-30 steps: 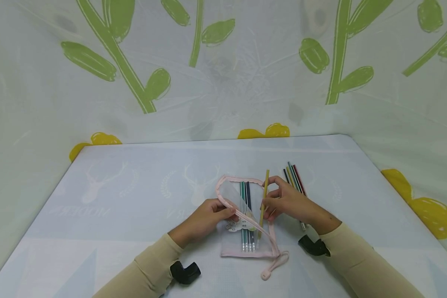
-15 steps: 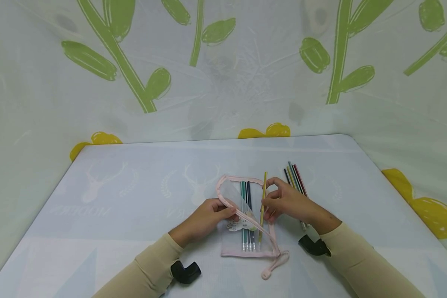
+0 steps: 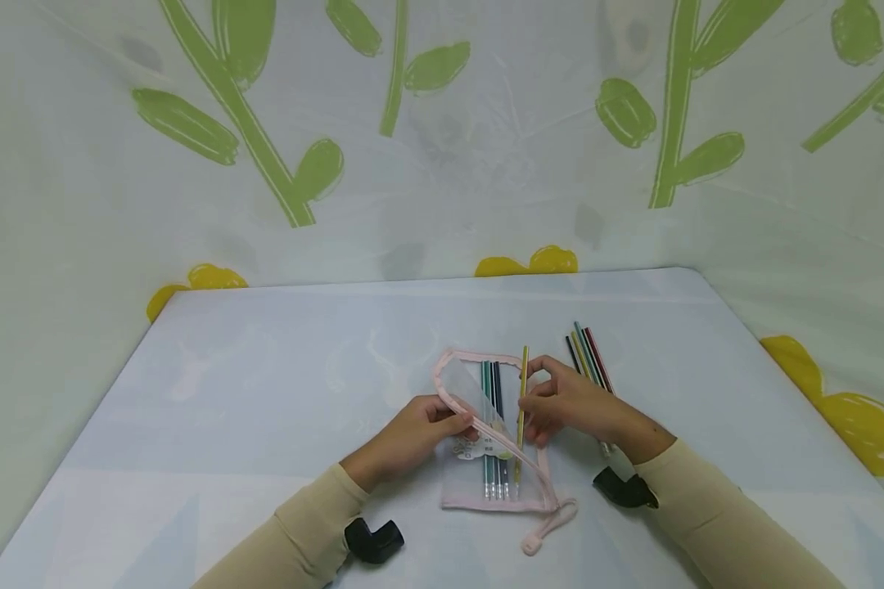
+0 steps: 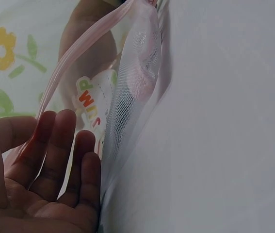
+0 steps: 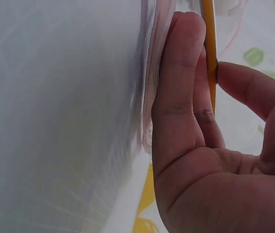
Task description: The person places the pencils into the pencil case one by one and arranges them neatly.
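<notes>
A see-through mesh pouch [image 3: 460, 489] with pink edging lies at the middle front of the table, its mouth held apart. My left hand [image 3: 416, 433] pinches the pink zip edge [image 4: 69, 56] between thumb and index finger, lifting that flap. Between thumb and fingers, my right hand [image 3: 570, 401] holds a yellow pencil [image 3: 525, 368]. The pencil's lower part is inside the pouch, behind the mesh; its upper end sticks out. Several dark and green pencils [image 3: 490, 384] lie side by side within the pouch. A printed label [image 4: 92, 99] shows on the mesh.
Right of the pouch, partly hidden by the right hand, lies a bunch of several coloured pencils [image 3: 589, 348]. A pink zip pull loop [image 3: 548, 528] trails at the pouch's front right corner. A leaf-patterned curtain [image 3: 442, 164] hangs behind the table [image 3: 250, 368].
The yellow pencil has slid a little further down into the pouch. My left hand keeps its grip on the edge. The head view has shifted slightly.
</notes>
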`<state>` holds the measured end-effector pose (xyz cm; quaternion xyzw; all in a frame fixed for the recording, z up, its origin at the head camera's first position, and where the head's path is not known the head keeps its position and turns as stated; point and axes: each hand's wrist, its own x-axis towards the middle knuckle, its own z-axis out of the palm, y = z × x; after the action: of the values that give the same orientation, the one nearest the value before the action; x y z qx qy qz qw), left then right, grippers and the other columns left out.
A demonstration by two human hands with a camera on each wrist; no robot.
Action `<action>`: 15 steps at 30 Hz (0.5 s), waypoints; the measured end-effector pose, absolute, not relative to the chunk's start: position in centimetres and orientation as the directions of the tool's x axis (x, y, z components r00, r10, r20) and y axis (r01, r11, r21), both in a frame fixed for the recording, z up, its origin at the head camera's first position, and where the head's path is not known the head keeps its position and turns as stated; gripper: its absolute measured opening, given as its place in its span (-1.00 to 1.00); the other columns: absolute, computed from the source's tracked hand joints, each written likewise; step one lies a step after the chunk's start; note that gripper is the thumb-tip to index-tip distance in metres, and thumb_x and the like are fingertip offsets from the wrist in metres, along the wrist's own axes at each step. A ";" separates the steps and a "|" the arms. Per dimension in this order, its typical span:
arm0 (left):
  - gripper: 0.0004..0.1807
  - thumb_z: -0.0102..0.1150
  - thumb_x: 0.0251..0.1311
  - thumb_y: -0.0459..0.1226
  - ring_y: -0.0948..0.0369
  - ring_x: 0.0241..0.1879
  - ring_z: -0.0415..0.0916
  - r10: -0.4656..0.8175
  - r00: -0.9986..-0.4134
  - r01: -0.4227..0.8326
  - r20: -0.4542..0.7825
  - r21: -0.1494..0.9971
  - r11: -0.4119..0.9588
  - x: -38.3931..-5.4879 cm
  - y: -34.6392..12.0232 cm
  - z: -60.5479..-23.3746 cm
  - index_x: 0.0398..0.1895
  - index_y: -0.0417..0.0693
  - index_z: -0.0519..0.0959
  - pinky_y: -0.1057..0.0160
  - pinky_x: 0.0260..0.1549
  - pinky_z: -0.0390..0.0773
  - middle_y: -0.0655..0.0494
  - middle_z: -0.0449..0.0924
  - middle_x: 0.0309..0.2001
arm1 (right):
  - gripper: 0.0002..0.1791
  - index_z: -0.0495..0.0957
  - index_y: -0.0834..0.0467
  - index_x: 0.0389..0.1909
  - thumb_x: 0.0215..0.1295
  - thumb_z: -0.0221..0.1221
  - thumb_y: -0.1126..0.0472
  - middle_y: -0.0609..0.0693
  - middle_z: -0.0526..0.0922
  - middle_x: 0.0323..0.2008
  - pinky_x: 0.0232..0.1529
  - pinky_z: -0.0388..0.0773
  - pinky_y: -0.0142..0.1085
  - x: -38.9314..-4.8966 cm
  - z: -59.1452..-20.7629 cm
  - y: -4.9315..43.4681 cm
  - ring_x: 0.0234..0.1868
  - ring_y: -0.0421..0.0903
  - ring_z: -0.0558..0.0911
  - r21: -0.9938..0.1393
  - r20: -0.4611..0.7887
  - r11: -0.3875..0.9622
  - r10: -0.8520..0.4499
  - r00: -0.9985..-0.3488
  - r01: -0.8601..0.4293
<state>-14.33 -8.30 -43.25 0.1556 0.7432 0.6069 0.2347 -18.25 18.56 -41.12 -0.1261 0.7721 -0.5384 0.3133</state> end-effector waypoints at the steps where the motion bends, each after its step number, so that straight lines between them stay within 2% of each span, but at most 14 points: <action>1: -0.68 0.06 0.47 -0.18 0.28 -0.07 0.65 0.516 -0.842 -0.055 -0.160 0.976 0.213 -14.3 -8.3 -43.3 0.00 -0.25 0.63 0.26 0.14 0.46 -0.09 0.75 -0.15 | -0.45 0.07 0.24 0.27 0.46 0.13 0.21 0.15 0.71 -0.29 -0.32 0.72 -0.12 -18.3 -41.2 18.5 -0.41 0.03 0.73 -0.907 -0.356 0.395 -0.531 -0.769 0.147; 15: -0.69 0.05 0.47 -0.18 0.30 -0.07 0.62 0.518 -0.841 -0.044 -0.153 0.975 0.217 -14.3 -8.3 -43.3 0.00 -0.23 0.63 0.27 0.12 0.48 -0.08 0.74 -0.15 | -0.46 0.11 0.21 0.23 0.42 0.19 0.20 0.13 0.69 -0.35 -0.40 0.70 -0.20 -19.1 -41.2 17.2 -0.46 0.00 0.73 -0.860 -0.435 0.475 -0.487 -0.757 0.189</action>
<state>-14.34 -8.31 -43.30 0.1593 0.7447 0.6050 0.2324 -19.13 17.23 -41.19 -0.0944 0.7905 -0.5037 0.3353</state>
